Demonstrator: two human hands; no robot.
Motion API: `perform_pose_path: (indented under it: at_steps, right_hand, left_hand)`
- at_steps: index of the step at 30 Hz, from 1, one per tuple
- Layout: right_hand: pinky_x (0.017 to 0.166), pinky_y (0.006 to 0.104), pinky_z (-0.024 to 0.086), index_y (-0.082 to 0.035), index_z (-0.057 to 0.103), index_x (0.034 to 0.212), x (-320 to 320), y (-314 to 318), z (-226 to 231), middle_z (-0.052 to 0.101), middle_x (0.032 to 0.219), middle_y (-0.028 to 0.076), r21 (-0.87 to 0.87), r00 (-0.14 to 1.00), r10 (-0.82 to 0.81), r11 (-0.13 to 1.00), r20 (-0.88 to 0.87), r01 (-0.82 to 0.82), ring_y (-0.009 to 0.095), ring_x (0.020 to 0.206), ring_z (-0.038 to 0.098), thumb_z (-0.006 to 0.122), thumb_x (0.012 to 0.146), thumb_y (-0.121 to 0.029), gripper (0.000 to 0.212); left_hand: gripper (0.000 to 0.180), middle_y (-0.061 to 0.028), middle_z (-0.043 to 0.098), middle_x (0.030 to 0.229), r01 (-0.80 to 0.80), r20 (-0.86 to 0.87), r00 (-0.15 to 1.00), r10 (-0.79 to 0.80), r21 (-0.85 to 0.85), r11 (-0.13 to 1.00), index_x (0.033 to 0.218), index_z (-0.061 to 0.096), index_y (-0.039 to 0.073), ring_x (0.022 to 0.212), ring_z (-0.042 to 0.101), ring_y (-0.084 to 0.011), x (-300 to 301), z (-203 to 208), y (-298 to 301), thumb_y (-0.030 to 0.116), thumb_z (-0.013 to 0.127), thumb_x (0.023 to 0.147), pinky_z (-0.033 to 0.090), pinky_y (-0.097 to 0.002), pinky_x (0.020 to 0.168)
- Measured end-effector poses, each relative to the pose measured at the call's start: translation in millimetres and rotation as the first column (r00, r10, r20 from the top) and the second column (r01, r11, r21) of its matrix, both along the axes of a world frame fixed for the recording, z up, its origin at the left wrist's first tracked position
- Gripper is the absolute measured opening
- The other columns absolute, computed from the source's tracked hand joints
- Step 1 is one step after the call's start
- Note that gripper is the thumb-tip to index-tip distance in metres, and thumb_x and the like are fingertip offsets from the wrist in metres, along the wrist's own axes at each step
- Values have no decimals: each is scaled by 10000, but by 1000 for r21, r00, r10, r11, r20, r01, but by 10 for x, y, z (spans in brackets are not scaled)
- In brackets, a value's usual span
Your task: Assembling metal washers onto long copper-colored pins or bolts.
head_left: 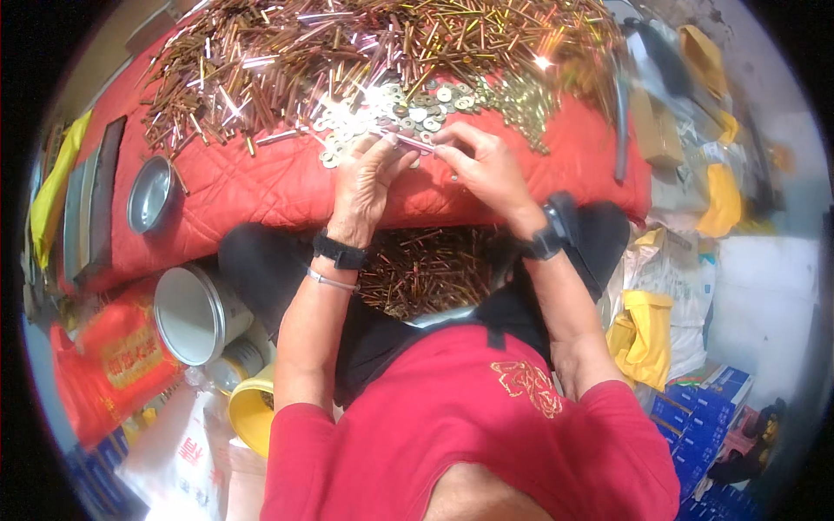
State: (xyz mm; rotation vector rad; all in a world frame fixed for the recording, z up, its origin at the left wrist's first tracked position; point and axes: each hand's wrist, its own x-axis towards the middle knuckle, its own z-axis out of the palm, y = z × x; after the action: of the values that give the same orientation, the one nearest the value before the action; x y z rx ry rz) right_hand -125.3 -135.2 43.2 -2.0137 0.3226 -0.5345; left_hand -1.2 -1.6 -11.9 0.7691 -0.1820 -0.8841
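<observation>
My left hand (365, 181) and my right hand (488, 167) meet over the near part of a red quilted cloth (269, 182). A thin, shiny, pinkish metal rod (415, 143) spans the gap between them. The left fingers pinch one end, while the right thumb and fingertips close on the other. Just beyond my fingers lies a pile of round metal washers (445, 94), partly washed out by glare. Right of the washers is a heap of small brass-coloured parts (526, 108). Behind these spreads a big heap of copper- and gold-coloured metal rods (287, 65).
A metal bowl (151, 196) rests on the cloth at left. Below it stand a white bucket (187, 314) and a yellow bucket (253, 415). More rods (426, 269) fill a container between my legs. Blue boxes (704, 425) and a yellow bag (641, 334) are at right.
</observation>
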Motion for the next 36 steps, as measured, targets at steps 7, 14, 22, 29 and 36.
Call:
perform_pose_path:
  at_steps: [7,14,22,29,36]
  right_hand:
    - [783,378,449,-10,585,1003,452,193,-204,540,935,159,-155,906,-198,950,375,272,297,879,553,566,892,-179,203]
    - [700,381,494,-21,616,873,254,-701,-367,590,791,127,-287,936,-254,903,242,319,289,747,612,641,803,-86,99]
    - [705,405,473,-44,556,925,275,-982,-578,544,887,140,-671,971,-237,724,-26,159,336,821,576,657,781,-101,185]
    - [714,339,506,-9,604,934,115,-649,-263,604,881,101,-78,992,-107,992,-73,101,216,854,623,585,846,-65,106]
    - [819,248,481,-9,658,1042,80,-221,-123,653,961,27,369,986,91,919,142,-138,105,916,603,543,882,13,198]
  left_hand:
    - [140,-42,644,954,19,-78,997,-16,37,999,1008,605,43,892,630,-157,-222,-82,-70,78,632,875,545,-322,782]
    - [285,-5,536,794,4,-285,958,-6,-6,1000,1139,546,1,655,494,-88,-79,-7,-56,175,589,917,429,-213,572]
    - [297,1,506,729,43,-257,966,-37,16,999,1144,555,-6,462,323,-23,19,-22,-21,204,561,934,233,-164,385]
    - [230,45,530,681,113,-3,993,-114,186,976,1063,648,28,441,312,3,-107,107,-11,183,629,894,213,-155,380]
    - [204,62,548,688,83,177,977,-122,217,973,1010,673,51,507,380,2,-189,152,25,181,682,853,243,-164,432]
